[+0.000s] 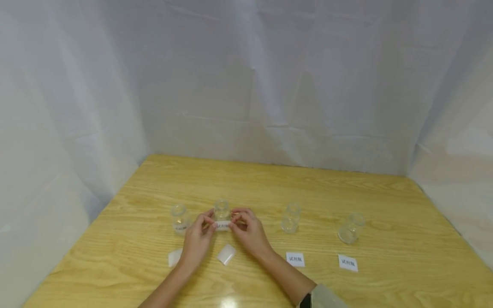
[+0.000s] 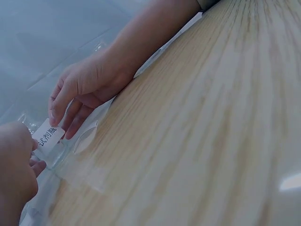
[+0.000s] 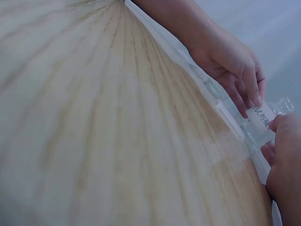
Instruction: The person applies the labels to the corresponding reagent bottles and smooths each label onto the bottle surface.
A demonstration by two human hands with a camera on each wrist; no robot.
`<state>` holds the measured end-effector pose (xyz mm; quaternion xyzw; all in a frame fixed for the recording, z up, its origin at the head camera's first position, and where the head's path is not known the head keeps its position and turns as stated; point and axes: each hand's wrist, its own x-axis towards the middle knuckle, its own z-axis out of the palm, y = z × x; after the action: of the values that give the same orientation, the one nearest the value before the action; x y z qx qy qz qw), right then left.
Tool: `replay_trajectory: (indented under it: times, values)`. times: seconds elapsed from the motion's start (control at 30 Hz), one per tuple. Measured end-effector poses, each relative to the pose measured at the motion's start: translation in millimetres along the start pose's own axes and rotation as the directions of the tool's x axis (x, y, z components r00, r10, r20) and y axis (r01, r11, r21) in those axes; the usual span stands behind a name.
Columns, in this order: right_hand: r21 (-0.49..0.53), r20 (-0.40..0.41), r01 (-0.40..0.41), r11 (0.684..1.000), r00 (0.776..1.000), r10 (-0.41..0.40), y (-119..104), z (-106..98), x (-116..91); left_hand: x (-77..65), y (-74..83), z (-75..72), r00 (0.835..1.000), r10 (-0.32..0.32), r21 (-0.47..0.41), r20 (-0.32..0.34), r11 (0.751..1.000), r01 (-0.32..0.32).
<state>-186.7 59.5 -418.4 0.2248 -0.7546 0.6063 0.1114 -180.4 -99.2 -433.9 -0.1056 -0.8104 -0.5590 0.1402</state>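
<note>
A white label (image 1: pixel 222 225) with printed characters lies against the front of a small clear glass bottle (image 1: pixel 221 207). My left hand (image 1: pixel 197 239) pinches the label's left end between thumb and fingertips. At its other end, my right hand (image 1: pixel 251 233) pinches it the same way. In the left wrist view the label (image 2: pixel 48 135) is held across the bottle's side, the right hand (image 2: pixel 87 87) beyond it. The right wrist view shows the label (image 3: pixel 262 115) between both hands; whether it sticks to the glass I cannot tell.
Left of the hands stands another bottle (image 1: pixel 179 216) bearing a label. Two bottles (image 1: pixel 290 218) (image 1: pixel 350 229) stand to the right, with two printed labels (image 1: pixel 295 259) (image 1: pixel 348 262) before them. Pale slips (image 1: pixel 226 254) (image 1: pixel 175 257) lie nearer, one partly behind my left wrist. White curtains (image 1: pixel 277 85) surround the wooden table (image 1: pixel 262 188).
</note>
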Motion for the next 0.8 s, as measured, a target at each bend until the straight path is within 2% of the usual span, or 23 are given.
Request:
replay_trajectory:
  times: [0.33,0.8]
  values:
    - [-0.02,-0.011,0.018,1.0,1.0,-0.019,-1.4,1.1,0.3,0.7,-3.3,1.6,1.0,0.005,0.009,-0.027,1.0,-0.005]
    - [-0.045,-0.04,0.007,0.999,0.999,-0.009,-1.4,2.4,1.1,2.5,-6.1,5.0,0.995,0.073,0.076,-0.071,0.995,-0.068]
